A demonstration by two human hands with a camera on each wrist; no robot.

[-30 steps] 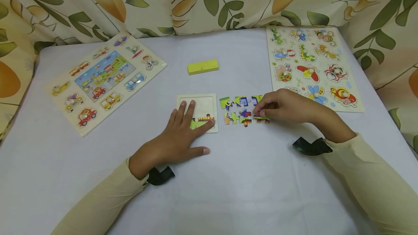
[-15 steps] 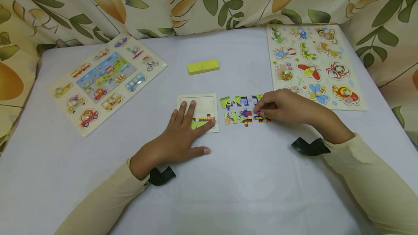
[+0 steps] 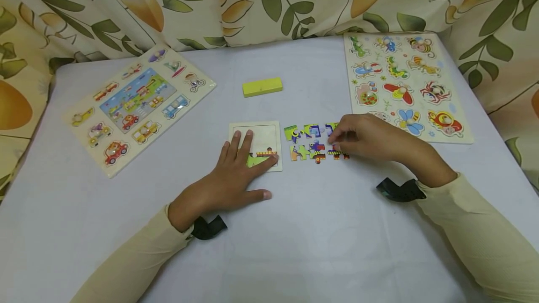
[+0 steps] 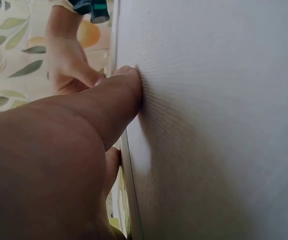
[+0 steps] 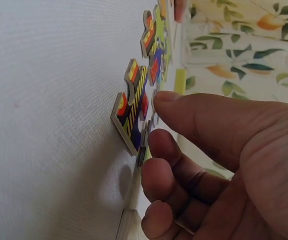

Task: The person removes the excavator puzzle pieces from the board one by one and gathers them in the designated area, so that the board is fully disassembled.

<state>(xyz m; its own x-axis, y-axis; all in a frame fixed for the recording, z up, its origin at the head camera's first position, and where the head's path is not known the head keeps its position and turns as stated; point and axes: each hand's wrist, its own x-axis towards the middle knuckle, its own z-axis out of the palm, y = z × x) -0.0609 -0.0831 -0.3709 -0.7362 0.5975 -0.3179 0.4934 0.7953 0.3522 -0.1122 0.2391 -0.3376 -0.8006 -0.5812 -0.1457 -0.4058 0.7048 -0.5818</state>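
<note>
My left hand (image 3: 227, 179) lies with fingers spread and straight over the square puzzle tray (image 3: 263, 130). Its index fingertip rests on the lower right corner, and the thumb touches the cloth below. Inside the tray, green and red-yellow printed pieces (image 3: 266, 153) fill part of the bottom. Right of it, several jigsaw pieces (image 3: 313, 131) lie in two rows. My right hand (image 3: 370, 137) is at the rightmost ones, thumb and bent index close together. In the right wrist view a striped puzzle piece (image 5: 132, 107) lies beside its fingertips; I cannot tell whether they pinch a piece.
A yellow block (image 3: 262, 87) lies behind the tray. A vehicle puzzle board (image 3: 139, 106) sits at the left, an insect puzzle board (image 3: 410, 88) at the right behind my right forearm. A leaf-patterned curtain (image 3: 269, 8) borders the white-covered table (image 3: 303, 247).
</note>
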